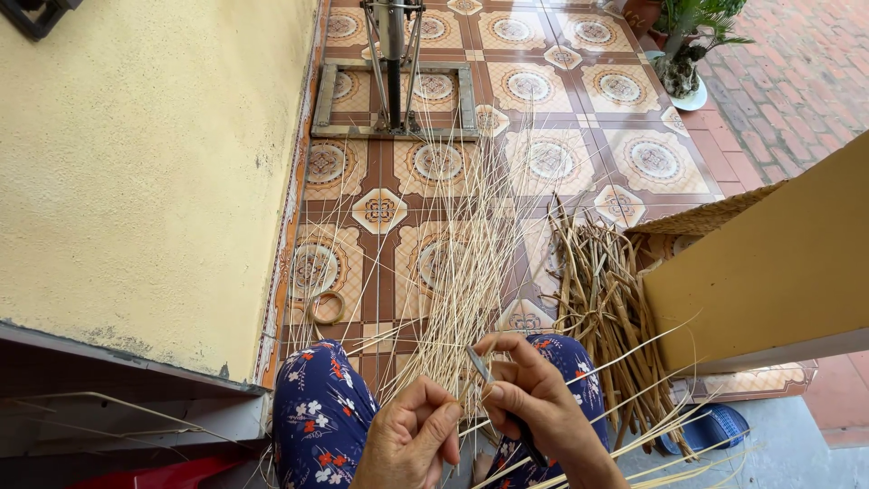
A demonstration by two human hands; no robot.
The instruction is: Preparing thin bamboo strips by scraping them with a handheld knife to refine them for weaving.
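We see our left hand (409,439) at about six o'clock in the view, fingers curled together and pinched around the near ends of a bundle of thin pale splints (453,272). The splints fan upward from the grip toward twelve o'clock, spreading over the patterned floor tiles (552,154). Our right hand (534,398), just beside the left at about five o'clock, is closed on a small dark knife (482,364); its blade tip pokes out between thumb and forefinger and lies against the splints. Both hands rest above knees clad in blue flowered trousers (317,417).

At four o'clock a heap of coarser brownish strips (602,299) lies on the tiles, near the right hand. At three o'clock a plain tan cardboard panel (769,272) slants across the edge of the view, with a woven basket rim (706,217) showing behind it. A small ring of tape (326,308) lies at nine o'clock by the yellow wall (136,163). At twelve o'clock stands a metal frame stand (394,81); at one o'clock, a potted plant (692,45).
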